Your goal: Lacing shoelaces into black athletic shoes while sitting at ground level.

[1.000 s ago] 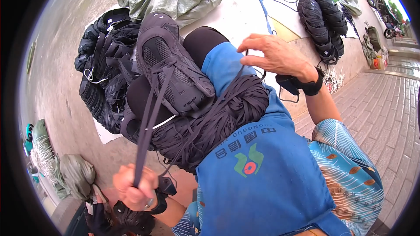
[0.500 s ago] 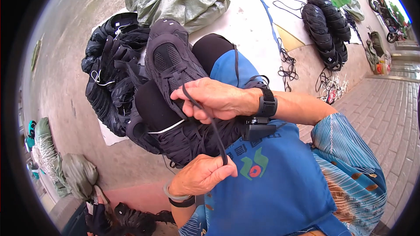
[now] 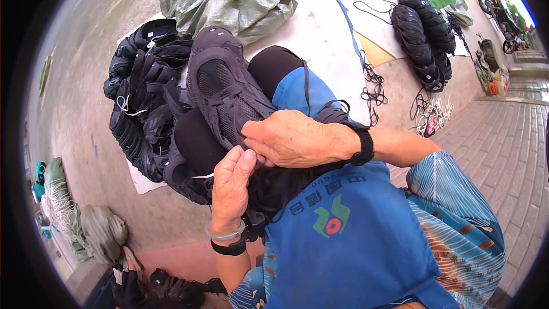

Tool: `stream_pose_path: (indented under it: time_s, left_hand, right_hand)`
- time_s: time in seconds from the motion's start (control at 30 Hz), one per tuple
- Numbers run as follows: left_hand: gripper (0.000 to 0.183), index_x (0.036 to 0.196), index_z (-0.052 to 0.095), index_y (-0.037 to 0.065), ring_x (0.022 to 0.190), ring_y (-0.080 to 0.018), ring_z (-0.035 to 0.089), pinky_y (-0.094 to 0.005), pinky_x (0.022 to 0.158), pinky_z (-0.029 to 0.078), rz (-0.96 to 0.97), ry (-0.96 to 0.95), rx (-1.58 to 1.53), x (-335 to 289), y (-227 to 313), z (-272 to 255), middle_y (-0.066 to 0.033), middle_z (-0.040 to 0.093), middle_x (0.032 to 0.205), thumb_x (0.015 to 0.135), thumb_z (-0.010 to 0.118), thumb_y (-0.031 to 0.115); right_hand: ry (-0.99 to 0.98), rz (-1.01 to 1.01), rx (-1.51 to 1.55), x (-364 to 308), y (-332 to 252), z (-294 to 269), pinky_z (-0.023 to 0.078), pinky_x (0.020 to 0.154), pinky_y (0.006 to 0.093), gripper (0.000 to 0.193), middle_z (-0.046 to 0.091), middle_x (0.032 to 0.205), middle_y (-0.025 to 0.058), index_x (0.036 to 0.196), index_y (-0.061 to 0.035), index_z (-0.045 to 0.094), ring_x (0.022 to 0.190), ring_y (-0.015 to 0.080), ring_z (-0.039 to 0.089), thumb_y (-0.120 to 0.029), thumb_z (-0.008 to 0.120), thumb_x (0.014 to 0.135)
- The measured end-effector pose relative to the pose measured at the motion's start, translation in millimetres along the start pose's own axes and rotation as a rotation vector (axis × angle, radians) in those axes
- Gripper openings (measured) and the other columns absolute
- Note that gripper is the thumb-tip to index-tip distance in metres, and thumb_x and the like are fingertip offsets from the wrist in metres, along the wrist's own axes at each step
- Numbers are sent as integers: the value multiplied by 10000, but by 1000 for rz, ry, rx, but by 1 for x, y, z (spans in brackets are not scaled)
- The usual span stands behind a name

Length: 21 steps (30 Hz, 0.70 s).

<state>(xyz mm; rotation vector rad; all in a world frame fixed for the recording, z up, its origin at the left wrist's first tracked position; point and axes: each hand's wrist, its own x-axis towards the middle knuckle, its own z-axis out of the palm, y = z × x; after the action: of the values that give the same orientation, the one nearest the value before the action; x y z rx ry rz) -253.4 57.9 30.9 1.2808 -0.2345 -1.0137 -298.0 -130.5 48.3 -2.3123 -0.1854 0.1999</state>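
A black mesh shoe upper (image 3: 213,77) lies across my lap, toe pointing away, with a dark flat shoelace (image 3: 239,135) at its opening. My right hand (image 3: 297,139) is bent over the near part of the upper, thumb and fingers closed on the lace. Just below and left of it, my left hand (image 3: 231,180) pinches with thumb and forefinger, its tips against the right fingers. Most of the lace is hidden between the two hands. More dark laces and shoe parts (image 3: 274,186) lie beneath them on my blue apron (image 3: 349,240).
A pile of black shoe uppers (image 3: 143,103) sits on the ground to the left. A pale green sack (image 3: 229,0) lies beyond my knees. At the far right are stacked black uppers (image 3: 423,37) and loose laces (image 3: 373,91). Motorbikes (image 3: 500,20) stand farther off.
My left hand has moved up from the apron to meet the right hand at the shoe upper. The lace, stretched between the hands before, is now mostly hidden. My right hand has turned knuckles up.
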Motion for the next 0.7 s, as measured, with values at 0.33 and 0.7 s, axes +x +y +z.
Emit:
stream_pose_path:
  time_s: [0.33, 0.7]
  left_hand:
    - [269, 782, 376, 108, 444, -84, 293, -255, 444, 344, 452, -23, -795, -54, 17, -88, 30, 331, 528, 1028, 377, 217]
    - [200, 1056, 604, 42, 822, -236, 513, -489, 913, 397, 976, 617, -597, -301, -17, -329, -15, 428, 622, 949, 535, 197]
  right_hand:
    - [1, 545, 1145, -7, 71, -51, 218, 399, 208, 255, 335, 555, -99, 859, -62, 609, 452, 12, 259, -264, 514, 982]
    - [305, 732, 1337, -22, 203, -54, 181, 385, 214, 161, 295, 522, -97, 837, -52, 594, 418, 30, 225, -191, 617, 914]
